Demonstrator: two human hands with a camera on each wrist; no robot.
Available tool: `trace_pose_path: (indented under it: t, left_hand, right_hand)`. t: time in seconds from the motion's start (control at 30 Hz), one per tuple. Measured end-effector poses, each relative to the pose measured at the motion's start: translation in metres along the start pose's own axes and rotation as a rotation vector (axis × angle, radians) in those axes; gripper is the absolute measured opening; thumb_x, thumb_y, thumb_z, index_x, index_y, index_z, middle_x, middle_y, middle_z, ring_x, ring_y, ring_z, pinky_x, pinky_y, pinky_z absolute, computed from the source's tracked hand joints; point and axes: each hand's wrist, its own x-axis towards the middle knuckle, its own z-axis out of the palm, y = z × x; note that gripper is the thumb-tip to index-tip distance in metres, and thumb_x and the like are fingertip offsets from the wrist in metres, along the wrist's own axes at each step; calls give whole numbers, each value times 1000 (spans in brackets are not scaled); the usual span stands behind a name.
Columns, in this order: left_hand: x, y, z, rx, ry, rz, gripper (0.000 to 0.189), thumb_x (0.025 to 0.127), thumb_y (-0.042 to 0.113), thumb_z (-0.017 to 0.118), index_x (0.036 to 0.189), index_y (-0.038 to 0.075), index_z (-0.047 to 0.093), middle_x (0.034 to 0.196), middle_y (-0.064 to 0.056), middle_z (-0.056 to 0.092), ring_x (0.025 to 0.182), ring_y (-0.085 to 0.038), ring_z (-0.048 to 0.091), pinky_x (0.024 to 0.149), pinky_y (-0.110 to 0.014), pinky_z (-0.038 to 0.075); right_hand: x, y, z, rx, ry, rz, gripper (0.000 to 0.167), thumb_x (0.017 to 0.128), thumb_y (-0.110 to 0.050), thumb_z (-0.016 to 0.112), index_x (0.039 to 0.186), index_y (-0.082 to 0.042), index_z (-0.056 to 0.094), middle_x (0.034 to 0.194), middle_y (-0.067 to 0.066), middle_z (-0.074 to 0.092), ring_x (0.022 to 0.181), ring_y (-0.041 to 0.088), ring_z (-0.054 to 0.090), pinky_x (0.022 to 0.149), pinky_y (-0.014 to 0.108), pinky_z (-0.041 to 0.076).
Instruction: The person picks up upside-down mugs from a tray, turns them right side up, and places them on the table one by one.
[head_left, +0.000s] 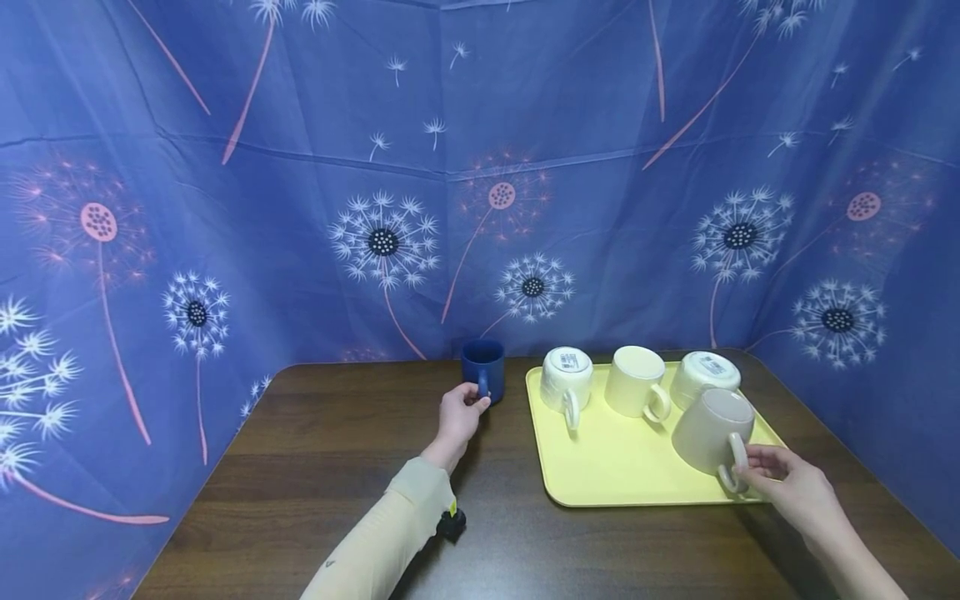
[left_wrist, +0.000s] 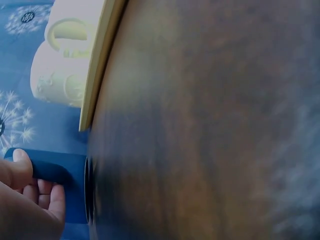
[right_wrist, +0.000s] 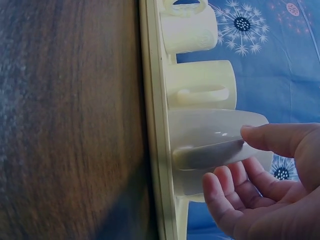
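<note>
At the back of the table, my left hand (head_left: 459, 417) holds a dark blue mug (head_left: 483, 362) by its handle. In the left wrist view, the thumb lies on the handle (left_wrist: 52, 171) and the other fingers curl beneath it. The blue mug is upright, its base right at the tabletop. My right hand (head_left: 798, 487) pinches the handle (head_left: 737, 462) of a light grey mug (head_left: 708, 429) at the front right of a yellow tray (head_left: 600, 479). That mug is bottom up. Its handle sits between thumb and curled fingers in the right wrist view.
Behind the grey mug on the tray stand a white mug (head_left: 553, 387) and another white mug (head_left: 697, 379), both bottom up with labels, and a cream mug (head_left: 626, 387) between them. A blue dandelion-print cloth (head_left: 300, 208) hangs around the brown wooden table (head_left: 315, 450).
</note>
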Motion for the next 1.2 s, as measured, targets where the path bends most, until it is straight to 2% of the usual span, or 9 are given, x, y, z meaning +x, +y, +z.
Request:
trace_pose_path:
  t: [0.1,0.33,0.47,0.57,0.7,0.87,1.2]
  left_hand:
    - [-3,1,1,26,-15,1,5,82,2,70,88,2,69,78,-6,63,73,-15,50,65,-26,41]
    - [-8,-1,4,20,-31,-15,5,82,2,70,87,1,68,78,-6,61,74,-16,50,64,-26,41]
    - [-11,-4,4,18,-53,-50,6,83,2,69,88,0,68,79,-6,61,75,-17,51,65,-26,41]
    - [-11,-6,5,11,-60,-51,6,83,3,69,88,0,68,79,-6,61,75,-16,51,65,-25,41]
    - [-10,-6,4,10,-69,-41,6,83,4,69,88,0,68,78,-5,60,75,-16,50,63,-26,40]
    - [-9,-3,0,27,-90,-74,7,84,8,69,88,2,69,80,-4,61,77,-18,51,64,-27,39]
    - [-8,0,-6,-29,-87,-69,15,82,3,70,96,-3,67,88,-11,67,80,-16,57,66,-24,44]
  right_hand:
    - [1,1,0,-20,-35,-4,50,80,-20,74,113,13,56,82,-10,64,71,-14,48,61,15,39]
    - [0,5,2,-94,-81,-27,47,79,-19,74,110,12,59,87,11,68,71,-15,47,61,20,41]
    - [-4,8,3,-85,-121,-22,44,80,-17,73,108,13,59,93,20,68,72,-13,48,62,21,43]
    - [-4,9,5,-67,-124,-19,42,80,-15,73,106,15,59,93,23,68,71,-12,49,62,21,44]
    - [-3,11,3,-46,-153,-11,45,81,-16,72,109,16,57,96,24,67,73,-12,50,64,20,44]
    - [-1,14,-1,-48,-196,2,48,82,-19,73,113,14,57,98,19,68,76,-13,50,66,20,44]
    - [-2,18,-2,-59,-188,-11,44,81,-20,73,111,9,60,93,10,69,78,-13,50,65,19,44]
